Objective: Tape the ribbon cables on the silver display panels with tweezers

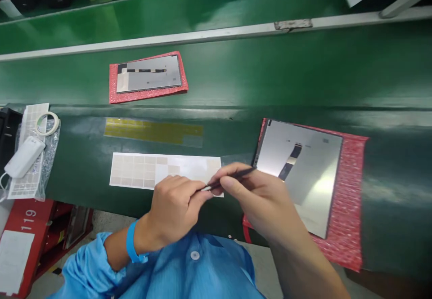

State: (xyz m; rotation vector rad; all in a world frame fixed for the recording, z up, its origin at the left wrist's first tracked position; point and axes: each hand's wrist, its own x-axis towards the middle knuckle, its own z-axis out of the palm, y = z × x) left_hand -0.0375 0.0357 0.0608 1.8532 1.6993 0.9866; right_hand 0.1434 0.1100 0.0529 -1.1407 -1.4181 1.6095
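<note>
Black tweezers point(245, 171) are gripped in my right hand point(258, 193), their tips pointing left. My left hand point(175, 207), with a blue wristband, is closed in a pinch at those tips. A small pale piece point(206, 188) shows between its fingertips, too small to name. Under both hands lies a white sheet of stickers point(131, 169), with some spots bare. Just beyond it is a strip of yellow stickers point(151, 131). To the right, a display panel point(310, 164) with a dark flex cable point(290, 162) rests on red bubble wrap point(353, 200), partly behind my right hand.
Another display panel point(151, 81) lies on red bubble wrap farther back, on the green surface beyond a seam. A tape roll point(47, 123) and a white corded device point(25, 157) sit on sticker sheets at the left. A metal rail point(202, 36) crosses the back.
</note>
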